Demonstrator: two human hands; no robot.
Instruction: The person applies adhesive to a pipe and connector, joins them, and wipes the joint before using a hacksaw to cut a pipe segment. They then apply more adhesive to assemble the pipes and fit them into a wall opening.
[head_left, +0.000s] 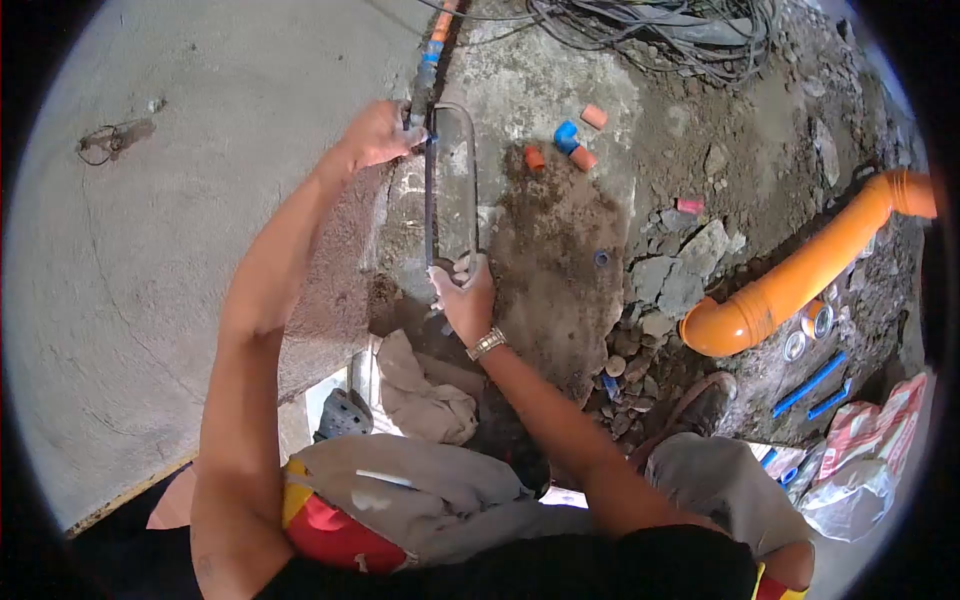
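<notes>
A hacksaw (472, 170) with a thin bent metal frame lies lengthwise in front of me. My right hand (466, 290), with a watch (487, 344) on its wrist, is wrapped round its near end. At the far end of the saw, my left hand (383, 135) is closed beside the grey end of a pipe (425, 80), its fingers at the blade's tip. Orange and blue sections show farther up this pipe, along the wall. What the left fingers grip is partly hidden.
Orange and blue pipe fittings (567, 137) lie on the concrete slab. A large orange pipe (810, 270) crosses the rubble at right, near blue tubes (810, 384) and a plastic bag (850, 490). Black cables (690, 35) are coiled at the top. A plastered wall (150, 250) fills the left.
</notes>
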